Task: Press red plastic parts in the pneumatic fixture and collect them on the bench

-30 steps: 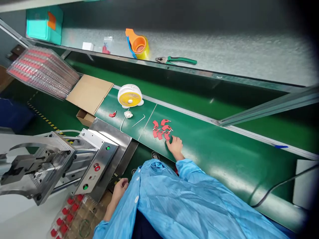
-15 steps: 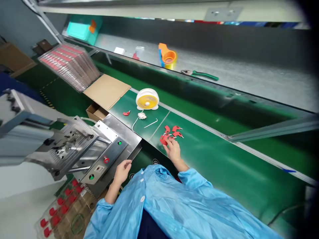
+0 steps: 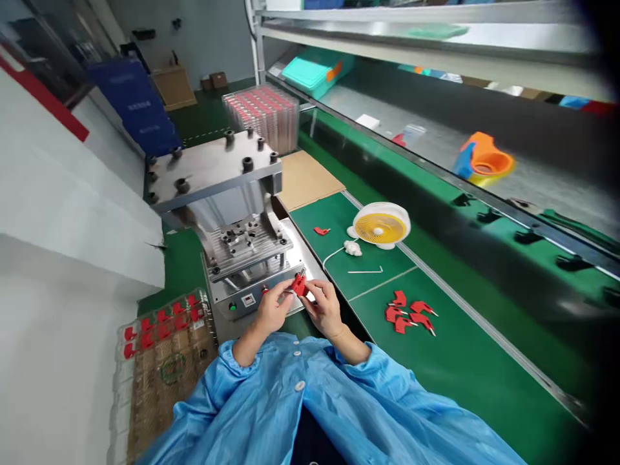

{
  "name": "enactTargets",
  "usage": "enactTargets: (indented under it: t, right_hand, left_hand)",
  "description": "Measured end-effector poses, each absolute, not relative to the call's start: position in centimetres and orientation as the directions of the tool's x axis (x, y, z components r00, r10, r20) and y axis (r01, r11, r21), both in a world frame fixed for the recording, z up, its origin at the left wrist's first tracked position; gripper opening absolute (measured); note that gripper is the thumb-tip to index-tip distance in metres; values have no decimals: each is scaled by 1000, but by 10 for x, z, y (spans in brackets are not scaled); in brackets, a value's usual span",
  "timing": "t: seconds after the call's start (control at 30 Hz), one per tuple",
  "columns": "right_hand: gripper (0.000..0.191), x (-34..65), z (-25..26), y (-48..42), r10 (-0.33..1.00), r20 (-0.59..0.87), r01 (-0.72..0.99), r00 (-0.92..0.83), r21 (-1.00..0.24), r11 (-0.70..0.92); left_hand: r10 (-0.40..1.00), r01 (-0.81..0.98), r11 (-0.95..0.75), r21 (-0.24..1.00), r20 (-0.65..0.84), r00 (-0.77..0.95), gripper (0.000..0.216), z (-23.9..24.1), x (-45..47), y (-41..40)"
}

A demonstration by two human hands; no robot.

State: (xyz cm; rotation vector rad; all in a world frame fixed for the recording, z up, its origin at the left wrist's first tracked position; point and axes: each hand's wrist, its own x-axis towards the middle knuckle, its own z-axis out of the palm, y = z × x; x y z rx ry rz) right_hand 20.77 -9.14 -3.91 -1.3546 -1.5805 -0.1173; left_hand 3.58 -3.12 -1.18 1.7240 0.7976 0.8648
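Observation:
Between my two hands, in front of the press, is a red plastic part (image 3: 299, 285) with a metal pin pointing up. My left hand (image 3: 273, 312) pinches its left side with thumb and fingertips. From the right, my right hand (image 3: 326, 311) also grips it, fingers closed against it. The fingertips hide some of the part. On the green table to the right lies a small group of similar red parts (image 3: 400, 314) with metal pins. One more red part (image 3: 321, 230) lies apart, farther back.
The metal press (image 3: 247, 242) with its button panel stands just ahead on the left. A white and yellow fan (image 3: 381, 226), a hex key (image 3: 365, 271) and a cardboard sheet (image 3: 310, 179) are on the table. A tray of red parts (image 3: 163, 330) sits low at left.
My right hand has lifted a red part from the group and brought it left to my left hand, which now grips it too. The view has turned left toward the press.

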Motion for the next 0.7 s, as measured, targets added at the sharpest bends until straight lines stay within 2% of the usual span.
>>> enactTargets:
  t: [0.17,0.37,0.47,0.57,0.7]
  right_hand:
    - [57,152,-27,-72,688,716,664,119,-572,481]
    - [60,119,-11,-49,745,667,541,20,-634,553]
    - [62,121,-8,-37,771,634,465,-65,-664,586]
    - [56,135,-10,-28,806,585,424,-87,-711,562]
    - [45,159,-17,-21,866,487,343,-113,-799,494]
  left_hand:
    - [870,130,-335,933,253,423,36,0,-11,-29]
    - [855,145,-477,867,419,305,30,18,-34,-21]
    - [854,274,-519,810,480,199,27,30,-38,-9]
    - [824,473,-544,693,548,145,25,43,-41,11]
    - [805,683,-543,488,535,257,23,54,-42,43]
